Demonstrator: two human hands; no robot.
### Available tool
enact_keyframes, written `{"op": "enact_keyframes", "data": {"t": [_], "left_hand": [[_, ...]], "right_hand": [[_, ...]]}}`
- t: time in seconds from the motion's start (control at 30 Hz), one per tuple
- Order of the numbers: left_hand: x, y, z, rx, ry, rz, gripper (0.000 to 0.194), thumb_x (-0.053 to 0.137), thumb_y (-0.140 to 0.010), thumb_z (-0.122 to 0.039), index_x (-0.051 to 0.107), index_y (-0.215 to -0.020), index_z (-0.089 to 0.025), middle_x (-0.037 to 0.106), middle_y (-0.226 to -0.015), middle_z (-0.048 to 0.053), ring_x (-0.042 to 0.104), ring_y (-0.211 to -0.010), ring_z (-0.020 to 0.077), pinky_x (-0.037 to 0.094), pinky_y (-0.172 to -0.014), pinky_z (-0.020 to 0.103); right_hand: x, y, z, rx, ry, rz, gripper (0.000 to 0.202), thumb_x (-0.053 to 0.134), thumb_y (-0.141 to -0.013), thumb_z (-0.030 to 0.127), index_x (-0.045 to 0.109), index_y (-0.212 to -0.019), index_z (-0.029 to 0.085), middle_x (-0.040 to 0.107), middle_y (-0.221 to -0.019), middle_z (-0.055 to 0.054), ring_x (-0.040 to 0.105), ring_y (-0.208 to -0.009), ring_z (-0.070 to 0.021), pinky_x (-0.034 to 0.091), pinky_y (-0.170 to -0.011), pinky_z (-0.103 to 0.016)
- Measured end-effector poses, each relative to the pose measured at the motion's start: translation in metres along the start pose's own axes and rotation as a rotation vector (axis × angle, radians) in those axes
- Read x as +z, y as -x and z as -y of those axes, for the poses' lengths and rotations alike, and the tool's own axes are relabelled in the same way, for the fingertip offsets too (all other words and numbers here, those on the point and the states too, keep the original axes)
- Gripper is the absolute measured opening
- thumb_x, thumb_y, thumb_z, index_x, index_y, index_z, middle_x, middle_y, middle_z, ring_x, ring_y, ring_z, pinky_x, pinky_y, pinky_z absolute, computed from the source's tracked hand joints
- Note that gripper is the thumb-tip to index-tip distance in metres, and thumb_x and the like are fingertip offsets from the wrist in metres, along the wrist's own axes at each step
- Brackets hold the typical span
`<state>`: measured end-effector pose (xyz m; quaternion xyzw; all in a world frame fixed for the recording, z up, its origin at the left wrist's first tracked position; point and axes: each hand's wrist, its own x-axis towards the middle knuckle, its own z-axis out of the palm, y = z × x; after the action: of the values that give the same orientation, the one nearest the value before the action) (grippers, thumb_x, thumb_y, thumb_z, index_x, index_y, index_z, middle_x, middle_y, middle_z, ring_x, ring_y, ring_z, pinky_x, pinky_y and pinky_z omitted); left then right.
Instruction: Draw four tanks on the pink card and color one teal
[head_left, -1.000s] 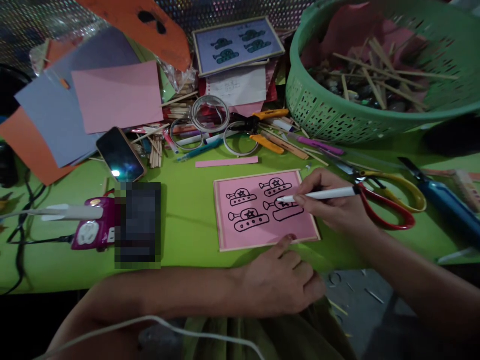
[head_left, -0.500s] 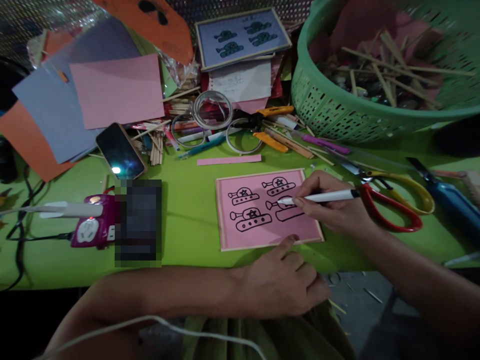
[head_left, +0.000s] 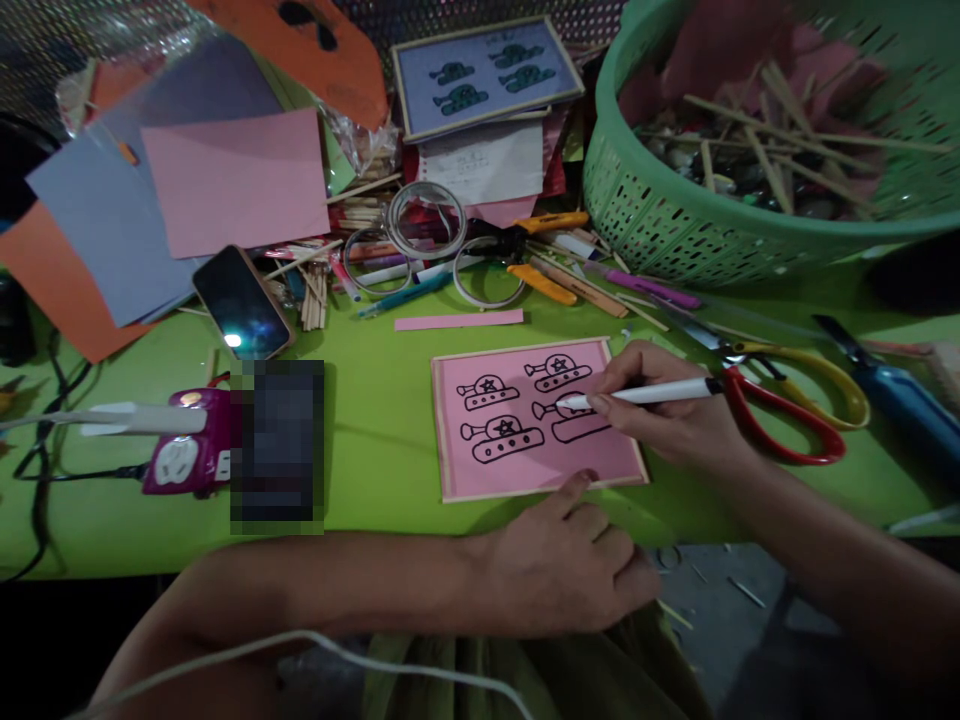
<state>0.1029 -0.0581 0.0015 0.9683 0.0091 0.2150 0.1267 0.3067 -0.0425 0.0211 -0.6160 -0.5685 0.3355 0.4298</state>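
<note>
My right hand (head_left: 656, 400) is closed round a white marker (head_left: 660, 391), its tip on a pink card (head_left: 517, 478) with thin pale strips along its edges. The card bears several black outline drawings of tanks with stars and small circles. The drawing under the marker (head_left: 577, 430) is partly hidden by my right fingers. My left hand (head_left: 570, 565) lies at the table's front edge. Its index finger is stretched out onto the card's lower edge, the other fingers loosely bent, and nothing shows in its grasp.
Scissors (head_left: 787, 390) with red and yellow handles lie right of my right hand. Behind the card are a pink strip (head_left: 459, 320), tape rolls (head_left: 426, 220) and pens. A green basket (head_left: 697, 225) of sticks stands back right. Phone (head_left: 241, 305) and purple power adapter (head_left: 184, 440) sit left.
Hardly anything differs. Both hands, the marker and the card keep their places, and the view has shifted very slightly.
</note>
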Motion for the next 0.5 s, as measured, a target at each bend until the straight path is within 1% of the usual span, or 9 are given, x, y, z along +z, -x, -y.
{"op": "enact_keyframes", "data": {"t": [0.1,0.27,0.5], "left_hand": [[0.0008,0.0005,-0.0001,0.001,-0.001,-0.006,0.017,0.052,-0.102,-0.016,0.069,-0.099,-0.017,0.063,-0.072,-0.002,0.059,-0.065,0.0165,0.051,-0.105,0.051],[0.0013,0.0015,-0.0008,0.005,-0.007,0.022,0.015,0.053,-0.101,-0.017,0.068,-0.099,-0.017,0.064,-0.074,-0.001,0.06,-0.068,0.016,0.049,-0.107,0.051],[0.0005,-0.0002,0.0002,0.005,0.0,0.001,0.016,0.053,-0.101,-0.016,0.068,-0.098,-0.018,0.063,-0.072,-0.002,0.059,-0.066,0.0165,0.051,-0.105,0.051]], "right_hand": [[-0.0002,0.0002,-0.0009,0.009,-0.007,-0.001,0.019,0.076,-0.083,0.023,0.06,-0.073,0.024,0.06,-0.064,0.002,0.05,-0.055,-0.0135,0.037,-0.05,-0.027],[-0.0022,0.0016,-0.0024,0.0,-0.024,0.008,0.018,0.076,-0.082,0.024,0.06,-0.073,0.023,0.06,-0.064,0.002,0.049,-0.054,-0.0122,0.036,-0.048,-0.026],[-0.0023,0.002,-0.0022,-0.003,-0.002,0.026,0.018,0.075,-0.083,0.021,0.06,-0.073,0.023,0.06,-0.064,0.003,0.049,-0.054,-0.0122,0.036,-0.049,-0.026]]}}
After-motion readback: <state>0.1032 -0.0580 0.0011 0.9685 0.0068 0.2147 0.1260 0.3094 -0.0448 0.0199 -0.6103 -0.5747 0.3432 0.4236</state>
